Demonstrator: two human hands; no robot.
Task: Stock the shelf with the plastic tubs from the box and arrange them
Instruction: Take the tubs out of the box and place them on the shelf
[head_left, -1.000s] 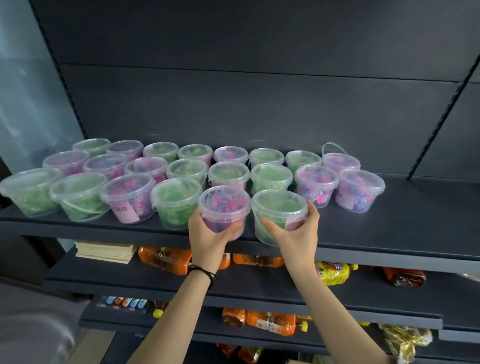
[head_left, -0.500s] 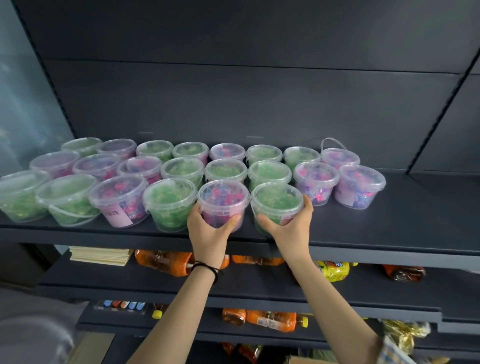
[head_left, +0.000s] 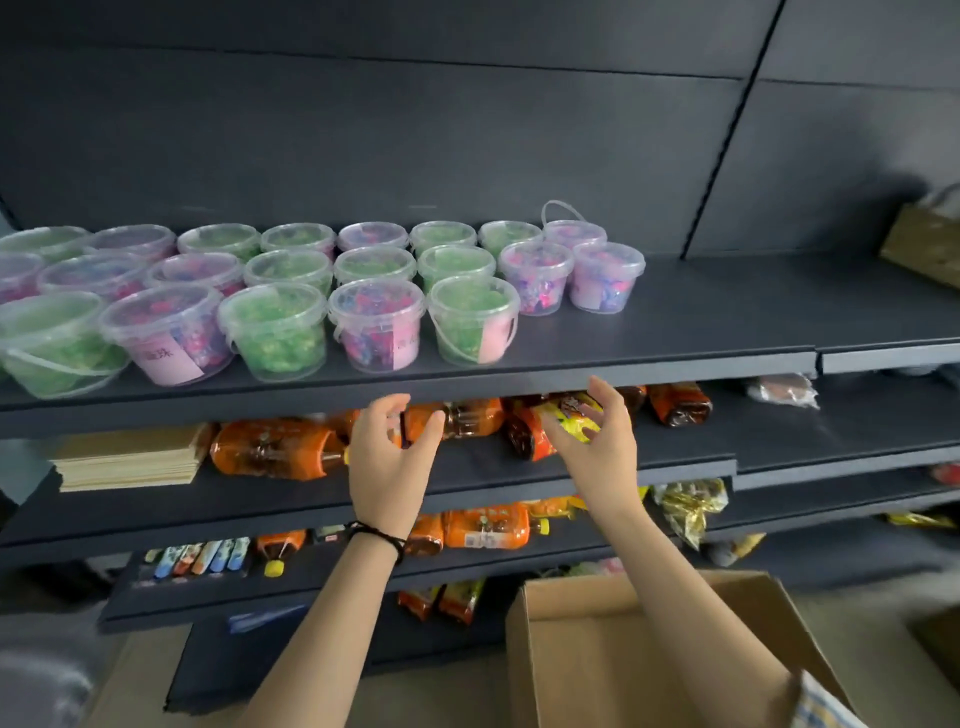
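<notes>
Several clear plastic tubs with green or pink-purple contents stand in three rows on the dark top shelf (head_left: 675, 338). The front row ends with a pink-purple tub (head_left: 376, 325) and a green tub (head_left: 472, 319), both with pink labels. My left hand (head_left: 389, 457) and my right hand (head_left: 592, 441) hover below the shelf's front edge, fingers relaxed and spread, holding nothing. They are apart from the tubs. The cardboard box (head_left: 649, 649) stands open at the lower right, under my right forearm.
The right part of the top shelf is bare, with a brown bag (head_left: 924, 244) at its far right. Lower shelves hold orange bottles (head_left: 270, 449), snack packs (head_left: 680, 402), a stack of brown envelopes (head_left: 130, 457) and small coloured packets (head_left: 202, 556).
Both hands have let go of the two front tubs and dropped below the shelf edge. The view has swung right and down, bringing the box into sight.
</notes>
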